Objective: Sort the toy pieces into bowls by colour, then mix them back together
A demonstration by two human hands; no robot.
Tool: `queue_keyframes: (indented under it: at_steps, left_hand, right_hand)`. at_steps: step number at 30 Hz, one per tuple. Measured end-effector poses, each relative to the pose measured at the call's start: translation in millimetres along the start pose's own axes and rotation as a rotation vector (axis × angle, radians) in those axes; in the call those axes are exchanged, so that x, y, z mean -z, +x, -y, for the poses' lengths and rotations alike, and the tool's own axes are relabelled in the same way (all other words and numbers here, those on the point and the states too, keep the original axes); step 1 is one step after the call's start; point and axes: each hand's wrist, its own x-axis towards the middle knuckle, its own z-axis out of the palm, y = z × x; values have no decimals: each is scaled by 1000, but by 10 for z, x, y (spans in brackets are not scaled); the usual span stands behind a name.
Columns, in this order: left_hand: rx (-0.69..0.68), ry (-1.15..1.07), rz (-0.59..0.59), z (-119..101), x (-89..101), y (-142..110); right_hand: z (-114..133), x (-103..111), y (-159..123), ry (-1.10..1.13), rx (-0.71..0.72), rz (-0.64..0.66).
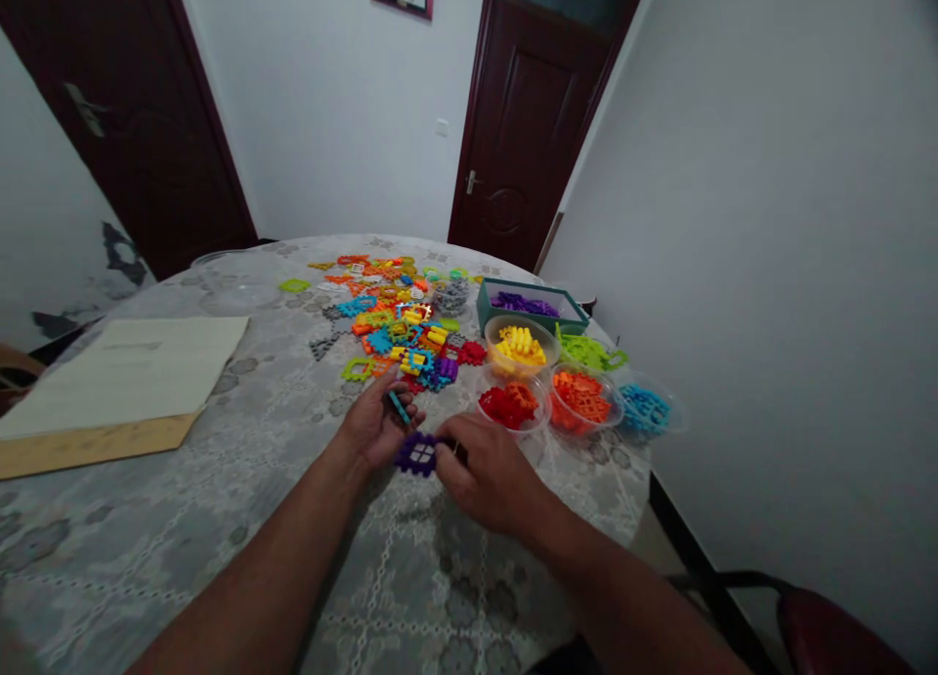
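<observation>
Grip | right hand (480, 468): pinching purple piece (410, 456) by edge, seemingly leaving face visible | left hand (373, 423): curled around teal piece (400, 407)

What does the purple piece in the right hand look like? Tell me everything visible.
The purple piece is thin and roughly square, with toothed edges and a window-like middle divided by crossing bars; pale light shows through the openings. It looks like plastic. The right hand pinches its right-hand edge, hiding part of it, with its broad face turned towards the camera. It is close to the left hand; whether they touch is unclear.
</observation>
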Motion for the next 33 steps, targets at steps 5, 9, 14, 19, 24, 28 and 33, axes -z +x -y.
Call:
queue_keyframes:
  at_steps: [5, 9, 14, 19, 24, 28, 33]
  left_hand:
    - [-92, -62, 15, -42, 3, -51]
    - [-126, -5, 18, -33, -19, -51]
    - [-181, 181, 98, 36, -40, -42]
    - [-206, 317, 147, 107, -5, -32]
    - [-216, 383, 193, 127, 9, -41]
    - [-202, 468, 273, 121, -11, -80]
    - [-195, 562, 303, 101, -3, -101]
  right_hand:
    - [-349, 656, 154, 106, -64, 112]
    - [-948, 1066, 648, 96, -286, -53]
    - [-1520, 1344, 1164, 64, -477, -380]
    - [-1446, 1164, 1019, 17, -427, -450]
    - [-784, 615, 538, 105, -108, -177]
    - [-366, 238, 336, 144, -13, -64]
    - [-294, 147, 296, 202, -62, -87]
